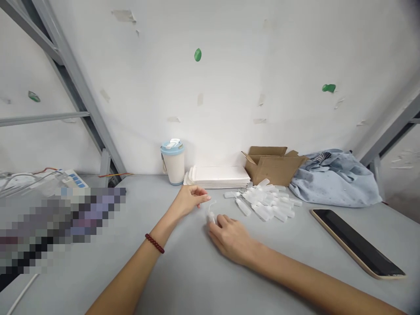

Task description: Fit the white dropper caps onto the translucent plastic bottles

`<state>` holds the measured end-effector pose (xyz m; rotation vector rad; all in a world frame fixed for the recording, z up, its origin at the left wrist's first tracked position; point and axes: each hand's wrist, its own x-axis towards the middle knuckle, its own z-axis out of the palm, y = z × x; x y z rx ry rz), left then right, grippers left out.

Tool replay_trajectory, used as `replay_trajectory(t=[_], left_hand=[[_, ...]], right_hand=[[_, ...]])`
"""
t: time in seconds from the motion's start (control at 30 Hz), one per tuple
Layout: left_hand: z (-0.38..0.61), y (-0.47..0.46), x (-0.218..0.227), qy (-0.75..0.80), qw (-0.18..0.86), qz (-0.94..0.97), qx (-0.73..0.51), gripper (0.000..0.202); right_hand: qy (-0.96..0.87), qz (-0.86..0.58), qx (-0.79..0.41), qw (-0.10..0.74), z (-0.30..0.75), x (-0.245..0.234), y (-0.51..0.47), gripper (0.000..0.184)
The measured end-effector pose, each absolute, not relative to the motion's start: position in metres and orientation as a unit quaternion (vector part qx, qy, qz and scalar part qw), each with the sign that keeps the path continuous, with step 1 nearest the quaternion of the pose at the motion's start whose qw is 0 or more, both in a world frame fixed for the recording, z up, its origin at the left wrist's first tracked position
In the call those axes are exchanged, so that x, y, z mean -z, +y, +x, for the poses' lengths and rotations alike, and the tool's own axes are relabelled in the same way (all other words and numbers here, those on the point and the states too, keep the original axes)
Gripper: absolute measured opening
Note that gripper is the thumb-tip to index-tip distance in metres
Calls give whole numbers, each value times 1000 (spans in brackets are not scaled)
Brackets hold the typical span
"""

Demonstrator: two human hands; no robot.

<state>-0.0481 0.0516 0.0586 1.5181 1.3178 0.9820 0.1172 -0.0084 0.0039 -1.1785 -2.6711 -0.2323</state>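
Note:
My right hand (231, 238) rests low over the grey table, its fingers closed on a small translucent squeeze bottle (211, 215). A thin, bent clear nozzle rises from this bottle. Beside the nozzle, just to its left, is my left hand (190, 201), with a dark red bead bracelet on the wrist. Its fingers are curled in a pinch; whatever they hold is too small to make out. Beyond my right hand lies a loose pile of similar translucent bottles (265, 201), several with thin nozzles.
Along the wall stand a cream cup with a blue lid (173, 164), a stack of white flat sheets (219, 175), an open cardboard box (275, 168) and a bundled light-blue cloth (337, 179). A phone (357, 243) lies at right. Cables and a power strip (75, 178) are at left.

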Motion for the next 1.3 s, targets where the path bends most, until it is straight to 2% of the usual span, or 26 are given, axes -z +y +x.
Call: replay_trajectory(t=[0.13,0.27,0.37,0.5,0.63,0.77,0.93,1.07,1.3], left_hand=[[-43,47,-56,509,478,617,-363,17],[-40,45,-49,488,516,618,-335,21],[-40,43,-50,449,560,623,-312,26],[-41,40,-55,411,589,633,-289,32],[-41,39,-58,417,568,647,-292,22],[-38,36,-60,418,560,658,-281,22],[-29,32,-56,399,566,659,-293,20],[-24,31,-52,377,557,661,-333,23],[-22,26,-56,390,587,642,-302,31]], right_hand=[[-900,-390,65,184,145,-1,-6,18],[-872,-382,-78,295,153,-8,-6,16],[-845,-373,-185,334,153,-14,-6,19],[-809,-378,-288,347,154,-18,-7,18],[-771,-380,-359,365,154,-21,-7,15],[-730,-371,-420,392,155,-25,-5,12],[-605,-353,-572,425,157,-26,-2,13],[-501,-336,-679,418,159,-29,0,17],[-478,-320,-699,425,161,-31,1,18]])
